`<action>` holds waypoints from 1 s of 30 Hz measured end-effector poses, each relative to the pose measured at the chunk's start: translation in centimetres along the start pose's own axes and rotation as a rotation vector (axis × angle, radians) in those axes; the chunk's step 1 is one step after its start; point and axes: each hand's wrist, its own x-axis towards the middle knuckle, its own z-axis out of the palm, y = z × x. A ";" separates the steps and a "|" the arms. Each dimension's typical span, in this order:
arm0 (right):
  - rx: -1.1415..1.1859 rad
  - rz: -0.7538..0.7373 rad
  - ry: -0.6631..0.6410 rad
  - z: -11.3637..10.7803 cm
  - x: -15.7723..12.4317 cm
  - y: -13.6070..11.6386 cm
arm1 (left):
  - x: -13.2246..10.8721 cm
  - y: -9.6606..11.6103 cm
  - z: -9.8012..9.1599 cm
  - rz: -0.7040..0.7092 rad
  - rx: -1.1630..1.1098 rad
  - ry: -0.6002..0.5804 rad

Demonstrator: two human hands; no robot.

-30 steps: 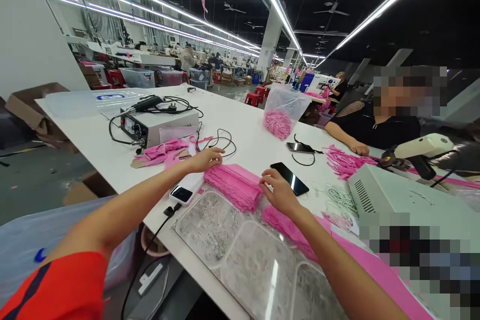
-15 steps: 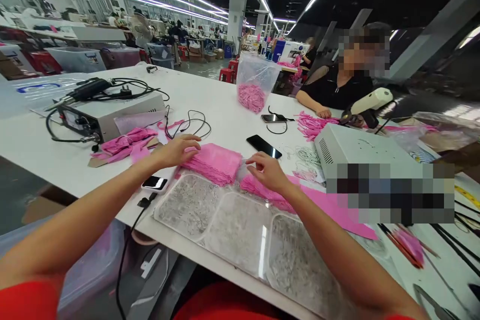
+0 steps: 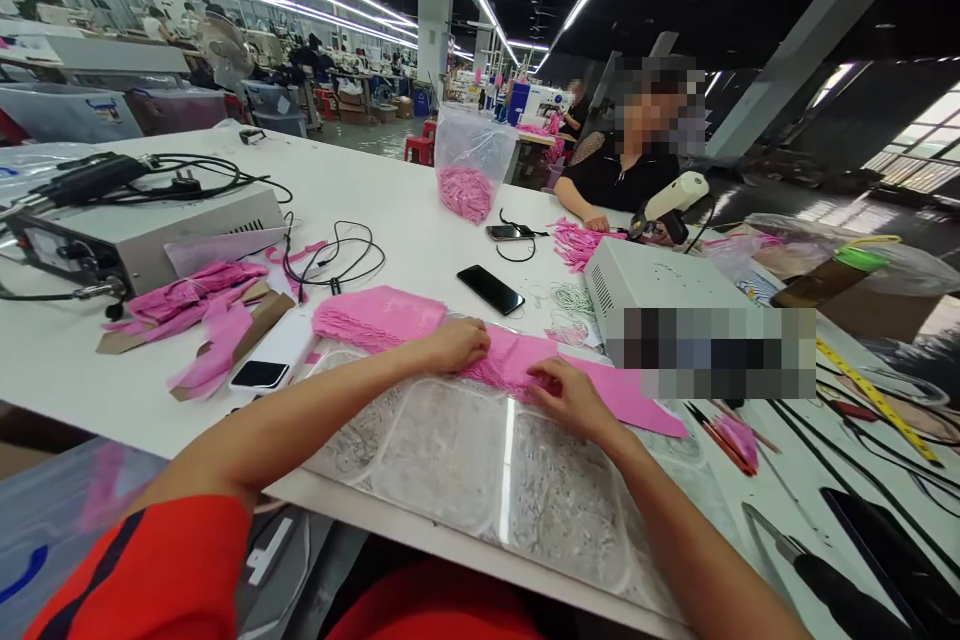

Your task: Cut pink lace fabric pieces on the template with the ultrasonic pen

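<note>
My left hand [image 3: 459, 344] is at the left end of a stack of pink fabric pieces [image 3: 516, 350], its fingers curled together over the stack's edge. By the stack's right front edge, my right hand [image 3: 576, 398] has bent fingers with a gap between thumb and forefinger; its fingertips touch or nearly touch the fabric. A second pink fabric stack [image 3: 379, 312] lies to the left, behind my left forearm. Flat pink fabric [image 3: 637, 398] extends right from the middle stack. Under my hands lies a clear mat with rounded panels [image 3: 442, 450].
Two phones [image 3: 491, 289] [image 3: 259, 373] lie nearby. At left is a machine box [image 3: 187, 230] with cables and pink scraps; another box [image 3: 660, 275] stands right. Across the table are a bag of pink pieces [image 3: 466, 192] and a seated person [image 3: 622, 165]. Tools [image 3: 727, 440] lie right.
My left hand has moved right, from the left stack to the middle stack. My right hand has lowered to the middle stack's front right edge. The view has turned right.
</note>
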 end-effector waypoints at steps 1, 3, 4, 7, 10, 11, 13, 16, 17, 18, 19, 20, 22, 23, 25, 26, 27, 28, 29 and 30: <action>0.004 -0.003 0.017 0.1 0.2 0.0 | 0.2 -0.1 -0.2 -0.004 -0.001 0.004; 0.010 -0.019 0.047 0.4 0.6 0.1 | 0.3 -0.2 -0.7 -0.016 -0.001 0.023; 0.012 -0.031 0.058 0.5 0.8 0.2 | 0.3 -0.2 -1.0 -0.023 0.002 0.036; 0.011 -0.075 0.095 0.6 1.4 0.2 | 0.3 0.1 -1.7 -0.044 0.018 0.086; -0.005 -0.139 0.146 0.2 1.6 -0.2 | -0.2 0.5 -2.1 -0.025 0.048 0.137; -0.013 -0.166 0.153 0.0 1.4 -0.5 | -0.6 0.8 -2.3 -0.004 0.061 0.157; -0.036 -0.223 0.141 -0.2 0.8 -1.3 | -1.8 1.3 -2.6 0.047 0.093 0.207; -0.090 -0.289 0.075 0.5 -0.6 -2.8 | -4.7 1.8 -2.6 0.165 0.126 0.278; -0.106 -0.311 0.058 1.0 -1.0 -3.3 | -5.8 1.8 -2.5 0.211 0.135 0.299; -0.120 -0.329 0.044 1.6 -1.5 -3.8 | -7.0 1.8 -2.2 0.265 0.153 0.338; -0.129 -0.348 0.029 2.2 -1.8 -4.3 | -8.1 1.8 -2.0 0.298 0.171 0.363; -0.144 -0.376 0.003 2.7 -2.2 -4.8 | -9.3 1.8 -1.6 0.302 0.182 0.367; -0.186 -0.457 -0.068 3.8 -2.8 -5.8 | -11.5 2.0 -1.0 0.301 0.180 0.339; -0.207 -0.500 -0.104 4.2 -3.2 -6.2 | -12.5 2.3 -0.8 0.283 0.180 0.311; -0.213 -0.561 -0.158 4.9 -4.0 -6.9 | -14.2 3.1 -0.7 0.230 0.187 0.239; -0.191 -0.569 -0.173 5.0 -4.5 -7.2 | -14.8 3.6 -0.7 0.208 0.194 0.199; -0.154 -0.570 -0.187 5.1 -4.9 -7.3 | -15.3 3.9 -0.8 0.182 0.195 0.150; -0.116 -0.566 -0.202 5.1 -5.2 -7.4 | -15.6 4.2 -1.0 0.159 0.180 0.103; -0.078 -0.566 -0.217 5.1 -5.4 -7.4 | -15.9 4.4 -1.2 0.152 0.149 0.066; -0.045 -0.567 -0.228 4.9 -5.6 -7.3 | -16.0 4.4 -1.3 0.132 0.122 0.034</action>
